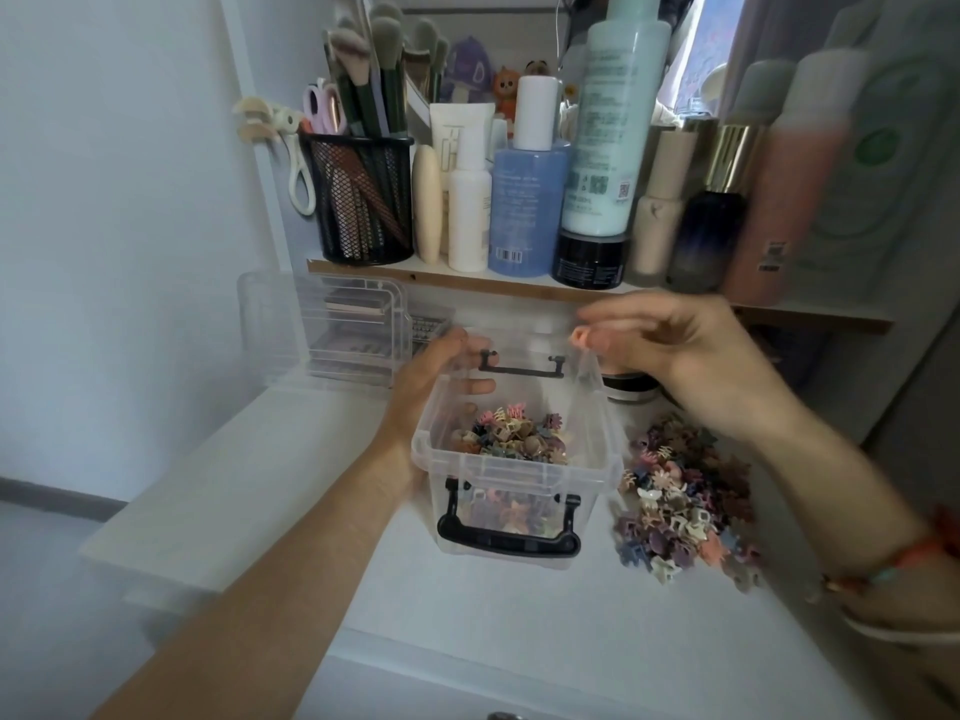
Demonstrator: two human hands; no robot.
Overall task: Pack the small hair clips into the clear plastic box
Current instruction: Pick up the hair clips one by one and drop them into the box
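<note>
A clear plastic box (597,462) with black handles stands on the white table, partly filled with small coloured hair clips (506,433). My left hand (436,376) grips the box's far left corner, fingers curled over the rim. Above the box's far right corner my right hand (670,345) pinches a small pink hair clip (579,337) between its fingertips. A loose pile of small hair clips (685,496) lies on the table just right of the box.
A clear lid or case (322,324) leans against the wall behind the box on the left. Above is a wooden shelf (467,280) with a black mesh brush holder (358,200) and several bottles. A dark round jar (631,389) sits behind the box.
</note>
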